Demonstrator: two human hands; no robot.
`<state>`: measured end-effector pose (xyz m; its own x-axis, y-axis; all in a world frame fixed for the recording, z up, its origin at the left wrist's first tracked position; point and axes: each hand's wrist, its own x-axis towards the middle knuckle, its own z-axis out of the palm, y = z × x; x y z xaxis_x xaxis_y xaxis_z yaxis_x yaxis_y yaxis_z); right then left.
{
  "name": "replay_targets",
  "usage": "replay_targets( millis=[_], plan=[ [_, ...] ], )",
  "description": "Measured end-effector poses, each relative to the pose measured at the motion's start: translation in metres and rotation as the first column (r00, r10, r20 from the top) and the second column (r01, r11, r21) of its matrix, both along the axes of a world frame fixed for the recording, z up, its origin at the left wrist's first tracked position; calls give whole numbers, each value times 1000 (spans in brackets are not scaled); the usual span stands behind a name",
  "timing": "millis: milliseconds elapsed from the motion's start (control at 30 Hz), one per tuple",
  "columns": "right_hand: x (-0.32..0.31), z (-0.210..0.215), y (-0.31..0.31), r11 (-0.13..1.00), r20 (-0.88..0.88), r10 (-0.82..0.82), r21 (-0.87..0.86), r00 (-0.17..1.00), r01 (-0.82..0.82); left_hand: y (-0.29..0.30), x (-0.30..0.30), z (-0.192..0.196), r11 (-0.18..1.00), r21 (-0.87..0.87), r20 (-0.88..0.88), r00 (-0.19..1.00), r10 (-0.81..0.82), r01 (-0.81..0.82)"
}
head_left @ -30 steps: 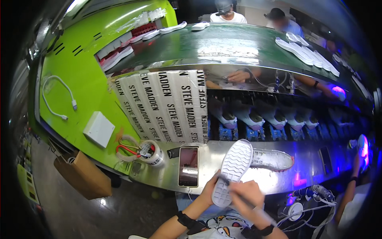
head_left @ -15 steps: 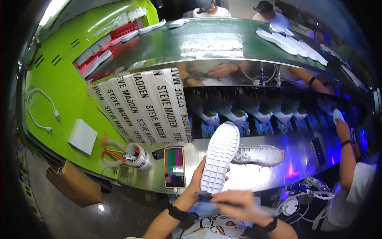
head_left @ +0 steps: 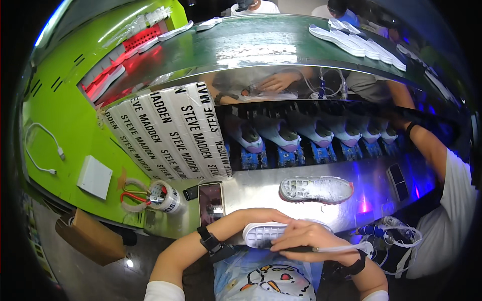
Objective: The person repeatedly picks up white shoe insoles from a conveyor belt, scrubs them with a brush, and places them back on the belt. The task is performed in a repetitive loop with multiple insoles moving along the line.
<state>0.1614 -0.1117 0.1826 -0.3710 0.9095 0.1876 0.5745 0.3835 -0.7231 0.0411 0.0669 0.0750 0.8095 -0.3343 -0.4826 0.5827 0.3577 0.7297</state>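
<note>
Close in, left hand [head_left: 261, 216] grips a ridged white rubber sole [head_left: 266, 234] — right hand [head_left: 311, 241] pinches a thin brush [head_left: 321, 248].

White rubber shoe sole [head_left: 263, 234], held edge-up at the lap by left hand [head_left: 261, 216]. Right hand [head_left: 306, 241] grips slim dark brush [head_left: 321, 249] against it. Second whitish sole [head_left: 316, 189] lies flat on steel bench [head_left: 251, 188]. Black smartphone [head_left: 211, 202] beside clear tape roll [head_left: 168, 197].

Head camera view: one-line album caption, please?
Both hands, left and right, hold a white shoe sole at a metal workbench.
</note>
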Motion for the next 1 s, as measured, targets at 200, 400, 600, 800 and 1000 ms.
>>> replay_targets(
  millis=[200, 400, 600, 800, 1000],
  plan=[
    [34, 3, -30, 966, -371, -191, -236, 909, 107, 13, -34, -40, 962, 183, 209, 964, 164, -204],
    [-10, 0, -15, 818, -485, -571, -407, 662, 407, -66, -27, 9, 296, -892, 44, 587, 808, -341],
    [-44, -33, 6, 788, -68, -533, 324, 843, 524, -66, -27, -27, 128, -931, -119, 615, 780, -342],
    [-47, -23, 13, 711, -204, -624, 254, 755, 656, -59, -27, -3, 149, -865, -125, 493, 861, -480],
    [-54, -12, -1, 875, -489, -483, -270, 726, 401, -46, -28, 13, 222, -854, -56, 508, 859, -470]
  ],
)
